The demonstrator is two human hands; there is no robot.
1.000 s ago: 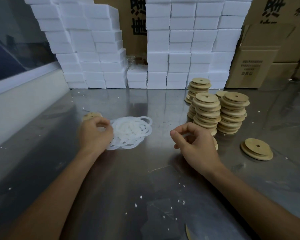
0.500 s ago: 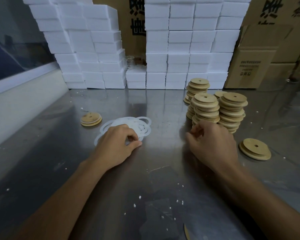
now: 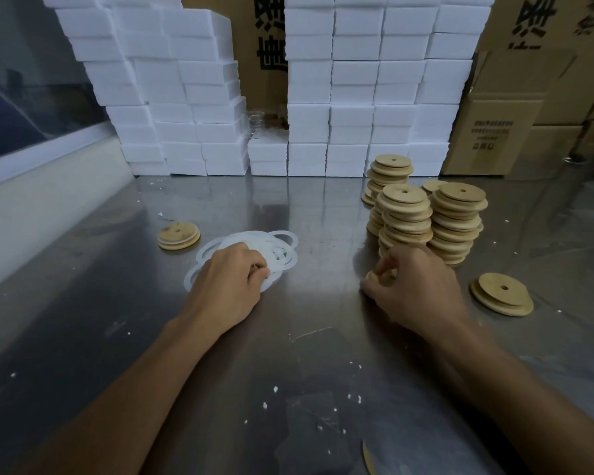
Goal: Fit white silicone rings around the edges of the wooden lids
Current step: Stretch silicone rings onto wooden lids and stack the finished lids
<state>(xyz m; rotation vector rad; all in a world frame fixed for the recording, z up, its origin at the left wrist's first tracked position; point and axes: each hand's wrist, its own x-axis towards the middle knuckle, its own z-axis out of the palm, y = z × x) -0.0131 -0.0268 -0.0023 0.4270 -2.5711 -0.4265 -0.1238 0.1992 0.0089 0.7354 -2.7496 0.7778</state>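
A pile of white silicone rings lies on the steel table. My left hand rests on its near side, fingertips pinching a ring. Several stacks of round wooden lids stand at the right. My right hand sits at the foot of the nearest stack, its curled fingers gripping a wooden lid that is mostly hidden under the hand. One wooden lid with a white ring round it lies to the left of the rings.
A single wooden lid lies at the right of my right hand. White foam boxes and brown cartons wall the back of the steel table. A white ledge runs along the left. Small white crumbs dot the table.
My left hand left the ringed lid at the left and moved right onto the ring pile. My right hand moved forward to the foot of the lid stacks and closed on a lid.
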